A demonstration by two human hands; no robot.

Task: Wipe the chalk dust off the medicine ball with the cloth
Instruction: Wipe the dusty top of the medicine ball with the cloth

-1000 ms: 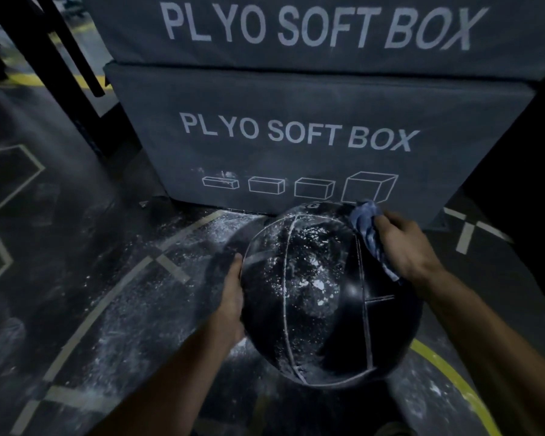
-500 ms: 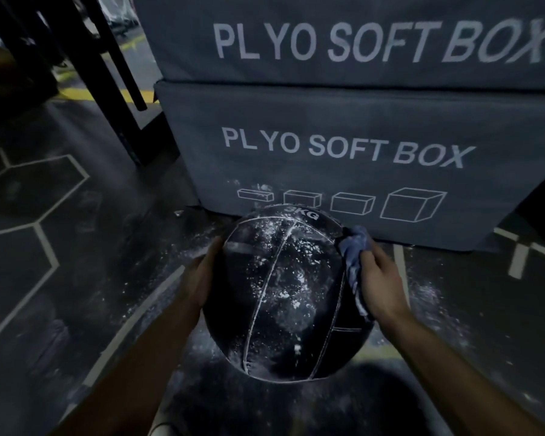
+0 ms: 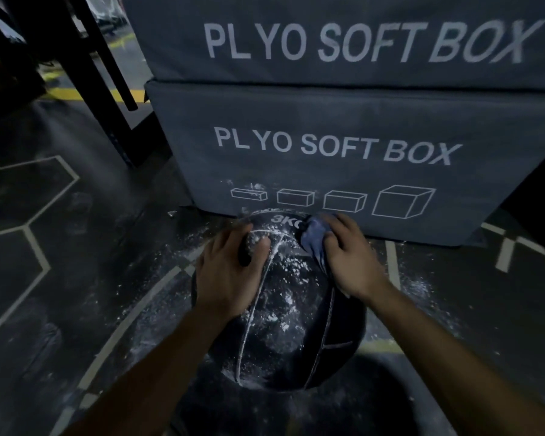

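The medicine ball sits on the dusty floor under both hands — white chalk speckles its top. The left hand lies spread flat on its upper left, fingers relaxed. Just beside it, the right hand grips the bunched blue cloth against the ball's far side, below the plyo box.

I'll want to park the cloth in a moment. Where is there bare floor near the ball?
Free: the hexagon-lined floor to the left of the medicine ball, and the floor right of it by the white line, though chalk-dusted. Crowded: behind the ball, where the lower plyo box stands close and the right hand holds the cloth.
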